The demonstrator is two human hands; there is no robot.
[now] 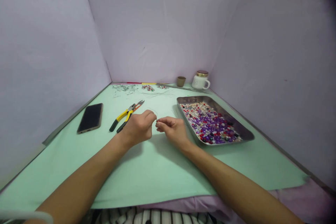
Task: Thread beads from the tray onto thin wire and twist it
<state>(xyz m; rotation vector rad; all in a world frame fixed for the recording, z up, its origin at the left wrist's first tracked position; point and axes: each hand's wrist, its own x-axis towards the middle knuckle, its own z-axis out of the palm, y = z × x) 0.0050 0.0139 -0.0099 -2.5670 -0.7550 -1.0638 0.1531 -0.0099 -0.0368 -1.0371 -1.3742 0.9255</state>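
Observation:
My left hand (141, 126) is closed in a pinch over the middle of the table, its knuckles turned up. A thin wire (156, 113) curves out beside its fingertips. Facing it, almost touching, my right hand (173, 131) also pinches, thumb against forefinger. Something tiny and dark sits at its fingertips, too small to name. To the right of that hand lies a metal tray (245, 133) holding many loose beads (210, 122), mostly purple, red and white. Pliers (122, 114) with yellow and black handles lie left of my left hand, partly behind it.
A phone (90, 118) lies at the left. Along the back are a heap of short wire pieces (126, 88), small bead piles (148, 88), a small brown cup (181, 81) and a lidded white mug (200, 81). Pale walls enclose the green tabletop (157, 178) on three sides.

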